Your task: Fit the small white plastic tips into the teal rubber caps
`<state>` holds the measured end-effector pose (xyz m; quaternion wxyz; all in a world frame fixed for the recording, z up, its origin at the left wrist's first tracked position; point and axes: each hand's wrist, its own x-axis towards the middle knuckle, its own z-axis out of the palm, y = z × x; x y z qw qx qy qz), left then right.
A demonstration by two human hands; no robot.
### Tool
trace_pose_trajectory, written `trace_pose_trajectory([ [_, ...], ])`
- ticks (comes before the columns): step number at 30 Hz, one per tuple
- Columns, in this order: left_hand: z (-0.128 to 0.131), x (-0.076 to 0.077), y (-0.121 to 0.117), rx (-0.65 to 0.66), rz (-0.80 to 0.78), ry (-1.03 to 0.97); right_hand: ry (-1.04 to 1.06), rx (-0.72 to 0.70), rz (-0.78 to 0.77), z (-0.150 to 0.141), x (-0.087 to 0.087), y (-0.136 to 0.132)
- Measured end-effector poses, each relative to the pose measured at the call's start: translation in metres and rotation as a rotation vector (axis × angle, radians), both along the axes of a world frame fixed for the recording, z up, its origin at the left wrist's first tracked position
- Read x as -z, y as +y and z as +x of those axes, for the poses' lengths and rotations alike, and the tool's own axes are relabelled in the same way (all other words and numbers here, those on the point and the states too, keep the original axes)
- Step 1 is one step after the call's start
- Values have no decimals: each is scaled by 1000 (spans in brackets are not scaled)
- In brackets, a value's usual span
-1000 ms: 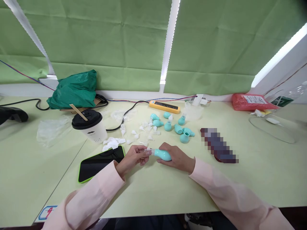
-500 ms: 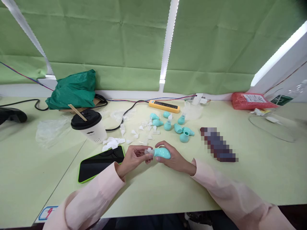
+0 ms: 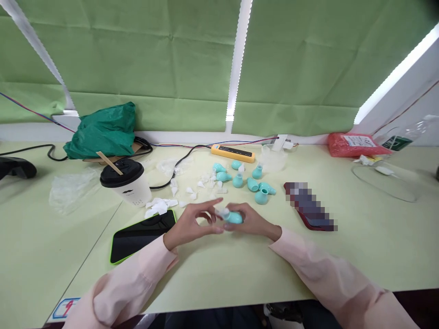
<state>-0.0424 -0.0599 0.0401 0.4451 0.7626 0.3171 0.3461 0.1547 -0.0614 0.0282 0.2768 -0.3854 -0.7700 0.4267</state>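
A turquoise squeeze bulb [image 3: 234, 217] with a whitish translucent tip [image 3: 224, 212] lies in my right hand [image 3: 253, 222], whose fingers wrap round its body. The tip points to the left. Beside that tip is my left hand [image 3: 196, 222], its thumb and fingers spread around it; the fingers are slightly blurred and do not visibly close on it. Beyond the hands sit several more turquoise bulbs, among them one with its round opening facing up [image 3: 261, 196] and one fitted with a white tip [image 3: 238, 180]. Small white and clear plastic pieces [image 3: 192, 192] lie loose to their left.
Near my left forearm are a phone with a green edge [image 3: 142, 237], crumpled tissue [image 3: 160, 205] and a lidded paper cup [image 3: 133, 194]. A yellow power strip [image 3: 233, 154] stands behind the bulbs. To the right lies a red-edged phone [image 3: 308, 208]; red packaging [image 3: 355, 145] is farther back.
My left hand has let go of the clear tip and its fingers have spread. My right hand still holds the bulb, now turned with its tip a little more upward. The view has shifted slightly.
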Motion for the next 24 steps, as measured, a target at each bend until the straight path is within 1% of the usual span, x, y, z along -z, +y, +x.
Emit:
trace_pose_trajectory([
  [2, -6, -7, 11, -76, 107, 58, -35, 176, 208, 8, -3, 9],
  [4, -10, -7, 24, -212, 289, 234, -103, 350, 374, 17, -4, 19],
  [6, -9, -2, 35, -299, 475, 475, -193, 460, 474, 23, -2, 30],
  [7, -7, 3, 40, -309, 541, 579, -251, 501, 503, 24, 0, 34],
  [9, 2, 14, 45, -284, 616, 723, -389, 555, 518, 26, 4, 42],
  [11, 12, 24, 47, -254, 645, 810, -493, 563, 496, 25, 9, 46],
  [13, 20, 31, 47, -244, 643, 868, -535, 539, 464, 25, 13, 48],
  [16, 26, 35, 49, -254, 601, 897, -543, 513, 429, 27, 14, 48],
  [19, 24, 35, 54, -282, 574, 884, -624, 520, 421, 27, 7, 43],
  [21, 21, 35, 55, -304, 569, 872, -691, 544, 508, 25, -1, 37],
  [24, 15, 33, 57, -359, 559, 845, -690, 552, 784, 16, -10, 27],
])
